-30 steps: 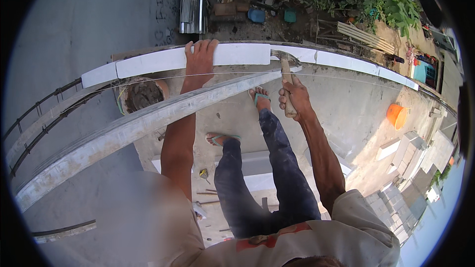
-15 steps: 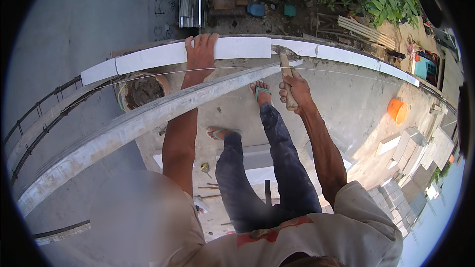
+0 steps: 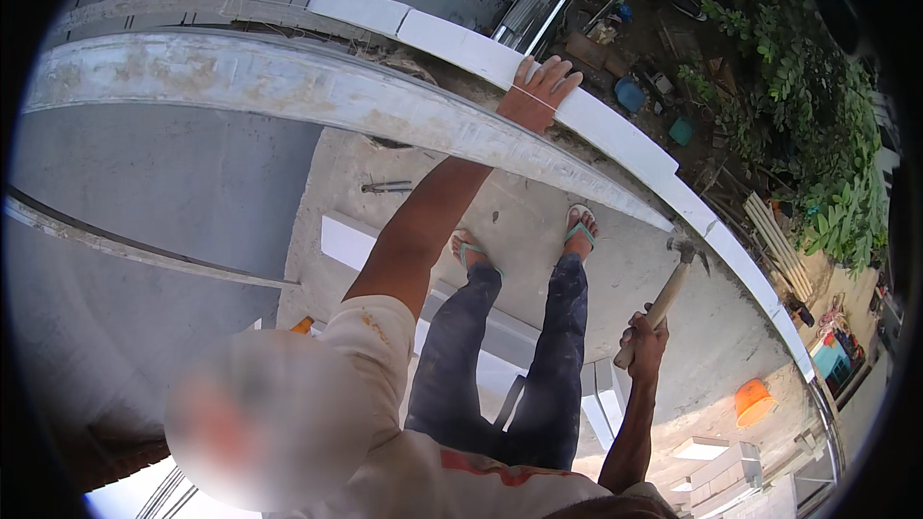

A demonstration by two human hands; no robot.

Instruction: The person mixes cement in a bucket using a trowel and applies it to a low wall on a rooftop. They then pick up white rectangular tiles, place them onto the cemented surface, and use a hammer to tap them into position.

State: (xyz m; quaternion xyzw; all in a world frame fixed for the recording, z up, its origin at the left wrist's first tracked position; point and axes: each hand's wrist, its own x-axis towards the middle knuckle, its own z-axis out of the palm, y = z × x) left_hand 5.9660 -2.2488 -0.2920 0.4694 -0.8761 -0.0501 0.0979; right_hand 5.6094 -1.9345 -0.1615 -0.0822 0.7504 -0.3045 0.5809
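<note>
With right hand (image 3: 646, 344) clenched, grasping a wooden-handled hammer (image 3: 670, 290) right of centre in the frame; with left hand (image 3: 541, 91) laid unclenched across a white block (image 3: 615, 134) at upper centre, reaching behind a long pale beam (image 3: 317, 86).

The long beam (image 3: 288, 77) crosses over my left arm (image 3: 423, 221), so I couldn't lift that arm straight up. Between the beam and the row of white blocks (image 3: 461, 48) under my left hand (image 3: 540, 91) runs only a narrow strip. In my right hand (image 3: 646, 329), the hammer (image 3: 663, 306) has its head near the beam's tip and the blocks; toward my feet (image 3: 582, 226), the floor (image 3: 620, 259) leaves more room.
</note>
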